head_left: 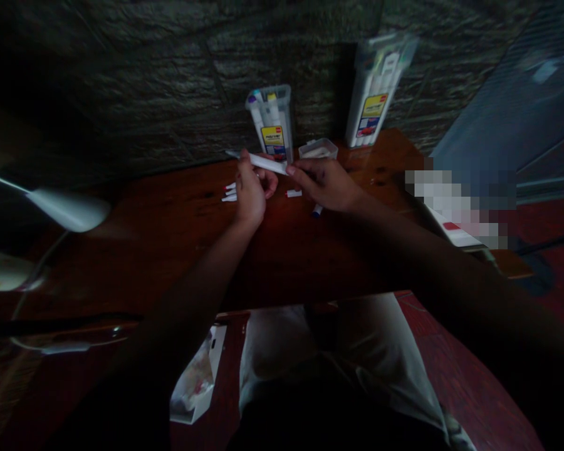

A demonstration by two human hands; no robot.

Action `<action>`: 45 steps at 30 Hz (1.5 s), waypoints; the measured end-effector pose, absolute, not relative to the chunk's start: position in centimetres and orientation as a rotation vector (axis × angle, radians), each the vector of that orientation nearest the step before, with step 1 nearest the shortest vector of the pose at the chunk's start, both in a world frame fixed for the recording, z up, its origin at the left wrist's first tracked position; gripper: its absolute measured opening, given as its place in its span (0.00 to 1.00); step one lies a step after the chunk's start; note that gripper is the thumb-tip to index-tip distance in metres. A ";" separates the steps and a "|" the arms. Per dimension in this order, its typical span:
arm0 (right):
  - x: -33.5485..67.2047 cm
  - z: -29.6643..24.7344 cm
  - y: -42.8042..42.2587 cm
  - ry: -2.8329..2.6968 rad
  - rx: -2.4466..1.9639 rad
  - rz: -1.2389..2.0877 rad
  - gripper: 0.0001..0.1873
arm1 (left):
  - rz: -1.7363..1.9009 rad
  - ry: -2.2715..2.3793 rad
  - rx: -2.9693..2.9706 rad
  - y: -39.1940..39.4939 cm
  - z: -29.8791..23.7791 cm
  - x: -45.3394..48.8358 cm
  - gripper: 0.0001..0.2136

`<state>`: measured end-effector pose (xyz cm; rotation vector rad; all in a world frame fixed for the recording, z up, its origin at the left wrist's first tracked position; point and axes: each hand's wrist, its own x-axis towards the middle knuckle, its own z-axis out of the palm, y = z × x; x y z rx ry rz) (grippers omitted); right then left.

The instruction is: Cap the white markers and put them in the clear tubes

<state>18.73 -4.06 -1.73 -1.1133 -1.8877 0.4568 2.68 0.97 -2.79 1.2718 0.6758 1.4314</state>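
Both my hands hold one white marker pen [262, 162] above the dark wooden table [169, 225]. My left hand [251, 191] is closed round the pen's middle. Pinching the pen's right end are the fingers of my right hand [323, 181]. A few loose white markers with red ends [229, 191] lie on the table just left of my left hand. One short red-tipped piece [293, 193] and a blue-tipped marker [316, 211] lie under my right hand.
A clear box of markers [272, 122] stands open against the stone wall, its lid [318, 149] beside it. A taller closed marker box [378, 91] stands to the right. A white lamp head [68, 210] reaches in from the left. A blurred paper lies at right.
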 end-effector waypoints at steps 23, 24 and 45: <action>18.5 -0.9 -4.6 -1.842 -1.147 0.424 0.22 | 1.420 0.800 1.251 0.7 -2.7 3.0 0.24; 18.5 -0.9 -4.5 -1.830 -1.157 0.464 0.23 | 1.413 0.811 1.231 0.7 -2.6 3.1 0.23; 18.9 -0.8 -4.1 -1.731 -1.151 0.365 0.17 | 1.353 0.748 1.177 0.0 -1.7 3.5 0.20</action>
